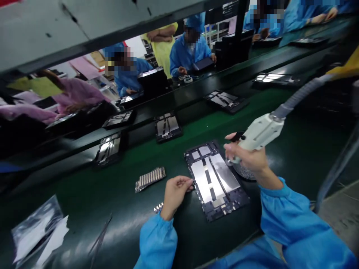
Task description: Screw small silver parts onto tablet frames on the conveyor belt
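An opened tablet (200, 179) with silver battery plates lies in front of me, its inner parts facing up. My left hand (177, 190) is at its left edge, thumb and fingers pinched together; what they hold, if anything, is too small to make out. My right hand (249, 158) is wrapped round a white electric screwdriver (263, 130) with a grey hose, above the tablet's right side. Under that hand sits a round dish (244, 172) of small parts, partly hidden. A stack of small metal strips (150, 178) lies left of the tablet, and several small metal pieces (158, 207) are beside my left wrist.
Tweezers (101, 235) and a clear plastic bag (37, 228) with white paper lie at the lower left. More opened tablets, one of them (167, 126) straight ahead, rest along the green bench and belt. Co-workers in blue (189, 52) and pink sit across. A shelf (84, 33) overhangs the top.
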